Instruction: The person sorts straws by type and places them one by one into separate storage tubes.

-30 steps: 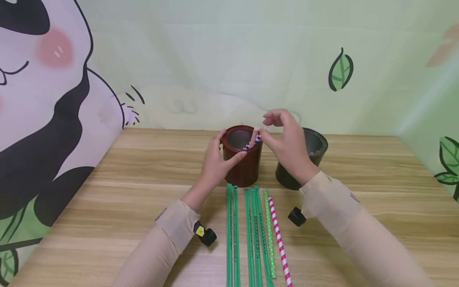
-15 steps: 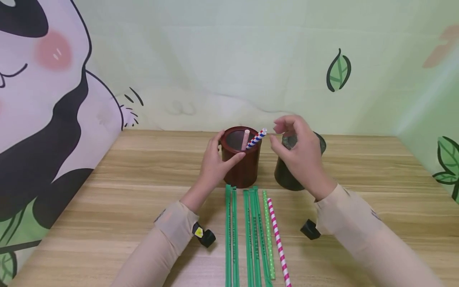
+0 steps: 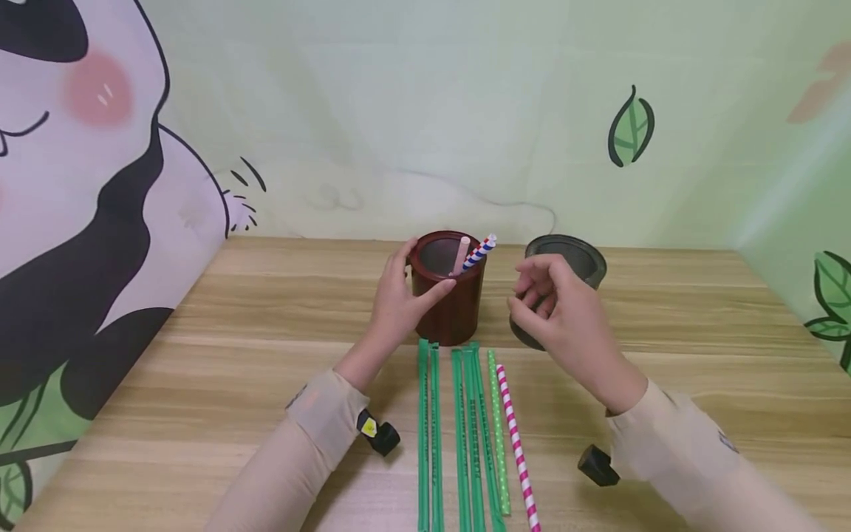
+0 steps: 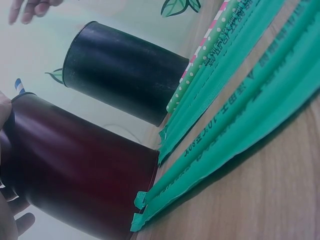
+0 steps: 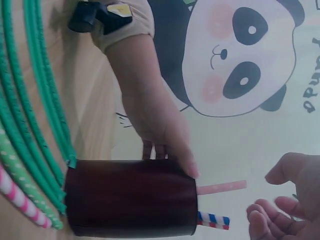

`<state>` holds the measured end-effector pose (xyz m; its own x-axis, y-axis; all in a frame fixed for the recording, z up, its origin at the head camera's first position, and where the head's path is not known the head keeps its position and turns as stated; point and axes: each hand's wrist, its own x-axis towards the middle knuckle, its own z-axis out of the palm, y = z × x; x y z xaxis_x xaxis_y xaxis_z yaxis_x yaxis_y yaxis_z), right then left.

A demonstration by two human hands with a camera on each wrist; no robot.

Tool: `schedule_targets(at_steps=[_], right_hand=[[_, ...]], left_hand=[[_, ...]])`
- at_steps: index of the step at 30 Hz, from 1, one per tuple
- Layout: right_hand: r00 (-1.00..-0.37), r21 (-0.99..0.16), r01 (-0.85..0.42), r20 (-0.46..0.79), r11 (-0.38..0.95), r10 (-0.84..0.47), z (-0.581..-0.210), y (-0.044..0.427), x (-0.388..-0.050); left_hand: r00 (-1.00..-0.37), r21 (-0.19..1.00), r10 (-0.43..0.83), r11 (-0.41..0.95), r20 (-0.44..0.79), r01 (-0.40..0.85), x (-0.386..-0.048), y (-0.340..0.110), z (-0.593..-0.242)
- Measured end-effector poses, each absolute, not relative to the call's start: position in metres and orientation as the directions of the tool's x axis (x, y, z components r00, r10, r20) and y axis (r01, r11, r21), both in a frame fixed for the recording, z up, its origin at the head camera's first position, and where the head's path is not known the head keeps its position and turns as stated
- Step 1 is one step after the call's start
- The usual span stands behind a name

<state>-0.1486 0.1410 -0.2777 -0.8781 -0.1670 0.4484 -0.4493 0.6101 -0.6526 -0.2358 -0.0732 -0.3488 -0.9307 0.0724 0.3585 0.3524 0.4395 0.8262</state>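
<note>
My left hand (image 3: 397, 303) grips the dark red cup (image 3: 449, 314) around its rim and side. A pink straw (image 3: 461, 256) and a straw striped red, white and blue (image 3: 480, 251) lean inside it, their tops above the rim. In the right wrist view both the pink straw (image 5: 222, 188) and the striped straw (image 5: 214, 220) stick out of the cup (image 5: 132, 197). Holding nothing, my right hand (image 3: 568, 321) hovers in front of the black cup (image 3: 585, 260), its fingers loosely bent. The left wrist view shows the black cup (image 4: 122, 72) beside the red one (image 4: 80, 165).
Several green-wrapped straws (image 3: 462, 436) lie lengthwise on the wooden table (image 3: 266, 355) in front of the red cup. To their right are a green dotted straw (image 3: 500, 443) and a pink-and-white striped straw (image 3: 517, 443). A printed backdrop (image 3: 399, 111) rises behind.
My right hand has let go of the striped straw, which now leans in the red cup, and moved right and down toward the front. My left hand has stayed on the cup.
</note>
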Motion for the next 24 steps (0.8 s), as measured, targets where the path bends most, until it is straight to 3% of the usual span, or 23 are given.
schedule_targets(at_steps=[10, 24], right_hand=[[-0.938, -0.629, -0.344, 0.198, 0.697, -0.284, -0.306, 0.148, -0.142], [-0.931, -0.572, -0.342, 0.101, 0.746, -0.35, -0.334, 0.152, -0.131]], left_hand=[[-0.927, 0.818, 0.077, 0.448, 0.366, 0.36, -0.237, -0.074, -0.348], [-0.927, 0.825, 0.078, 0.433, 0.367, 0.363, -0.237, -0.073, -0.348]])
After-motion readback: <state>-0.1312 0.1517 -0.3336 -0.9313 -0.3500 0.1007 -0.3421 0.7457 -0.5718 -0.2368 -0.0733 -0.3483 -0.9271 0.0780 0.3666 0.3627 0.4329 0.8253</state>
